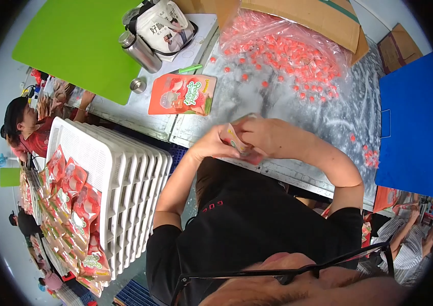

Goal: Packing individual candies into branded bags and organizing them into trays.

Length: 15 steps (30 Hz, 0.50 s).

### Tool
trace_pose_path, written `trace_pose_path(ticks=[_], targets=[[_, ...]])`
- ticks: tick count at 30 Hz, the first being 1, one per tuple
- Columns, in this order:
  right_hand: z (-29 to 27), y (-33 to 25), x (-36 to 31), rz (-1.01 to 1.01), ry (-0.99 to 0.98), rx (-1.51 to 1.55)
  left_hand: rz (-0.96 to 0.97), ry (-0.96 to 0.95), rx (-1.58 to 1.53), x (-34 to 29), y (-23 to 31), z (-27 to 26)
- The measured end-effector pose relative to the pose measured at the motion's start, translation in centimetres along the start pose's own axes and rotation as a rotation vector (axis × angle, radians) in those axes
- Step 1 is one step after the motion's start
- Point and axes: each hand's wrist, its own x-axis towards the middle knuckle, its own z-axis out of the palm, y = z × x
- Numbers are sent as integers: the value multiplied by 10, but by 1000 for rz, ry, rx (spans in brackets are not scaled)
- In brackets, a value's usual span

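A red-and-pink printed pouch (233, 138) is held upright over the near edge of the metal table. My left hand (210, 145) grips it from the left, fingers wrapped round its side. Against the pouch's top, my right hand (270, 137) is closed with curled fingers, slightly blurred. What those fingers hold is hidden by the hand and the pouch. Beyond my hands, small wrapped pink candies (305, 61) spill from a clear plastic bag (242, 28) out of a cardboard box (308, 18). Flat pouches (181, 95) of similar print lie on the table to the left.
Stacked white crates (140, 183) stand at my left, the top one bearing filled pouches (76, 214). A steel bottle (142, 53), its cap (138, 85) and a white bag (163, 28) sit beyond. Green (79, 41) and blue (412, 127) panels flank the table. A co-worker (25, 125) is at left.
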Motion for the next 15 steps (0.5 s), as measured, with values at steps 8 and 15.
trace_pose_path(ticks=[8,15], targets=[[39,20,1,82,-722,39,-8,-61,-122,-5,2,44],[-6,-11,-16,53,155,4,21,204,-92,-29,-15,29]])
